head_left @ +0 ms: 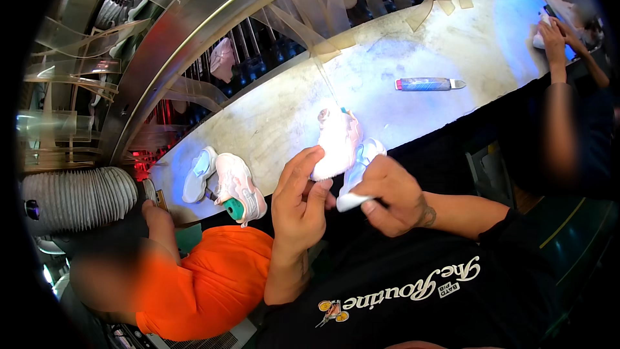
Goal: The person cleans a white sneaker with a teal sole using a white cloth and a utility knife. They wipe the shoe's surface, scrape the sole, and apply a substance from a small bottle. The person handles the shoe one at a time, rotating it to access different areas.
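Note:
My left hand (300, 200) is closed around the toe end of a white and pale pink shoe upper (337, 139), brightly lit, with a bit of teal showing at its far end. Close beside it, my right hand (392, 197) grips a pale, bluish-white shoe sole (352, 178) by its near end. Upper and sole are side by side over the bench's front edge; whether they touch I cannot tell. To the left on the bench lie a pink and white shoe (240, 184) with a green last inside and a separate pale sole (199, 176).
A flat-tipped tool with a wrapped handle (426, 84) lies on the pale bench (271, 113). Behind hang clear plastic strips (323, 35) before a roller conveyor carrying a pink piece (222, 60). A person in orange (219, 278) is close at left; another person's hands (554, 42) work at far right.

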Demonstrator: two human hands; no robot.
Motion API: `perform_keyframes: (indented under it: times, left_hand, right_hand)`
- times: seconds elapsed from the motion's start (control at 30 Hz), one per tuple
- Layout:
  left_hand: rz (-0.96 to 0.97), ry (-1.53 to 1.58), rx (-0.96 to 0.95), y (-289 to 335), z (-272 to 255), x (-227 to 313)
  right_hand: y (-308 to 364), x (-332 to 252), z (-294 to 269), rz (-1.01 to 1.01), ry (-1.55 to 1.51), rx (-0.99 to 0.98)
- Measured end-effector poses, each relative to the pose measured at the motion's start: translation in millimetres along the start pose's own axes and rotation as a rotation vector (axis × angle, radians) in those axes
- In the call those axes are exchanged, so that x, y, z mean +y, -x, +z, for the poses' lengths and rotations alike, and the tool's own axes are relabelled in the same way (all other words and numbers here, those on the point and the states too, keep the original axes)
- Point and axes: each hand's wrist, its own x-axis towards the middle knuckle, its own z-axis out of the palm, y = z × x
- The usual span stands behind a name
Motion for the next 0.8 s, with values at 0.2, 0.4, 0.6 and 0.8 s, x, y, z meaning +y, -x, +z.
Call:
perform_keyframes:
  times: [0.2, 0.4, 0.6, 0.8]
  left_hand:
    - [0.065, 0.228, -0.082, 0.5, 27.2, -13.3]
    - [0.147, 0.362, -0.168, 22.0, 56.3, -22.6]
    - [0.406, 0.463, -0.078, 34.4, 83.8, -49.0]
    - [0.381, 0.228, -0.079, 40.3, 74.0, -50.3]
  right_hand:
    - [18.6, 0.7, -14.9, 0.136, -0.071, 0.172]
    - [37.8, -4.3, -14.1, 0.155, -0.094, 0.258]
    - [49.9, -12.9, -14.9, 0.168, -0.105, 0.233]
    - [44.8, -19.4, -18.3, 0.197, -0.052, 0.174]
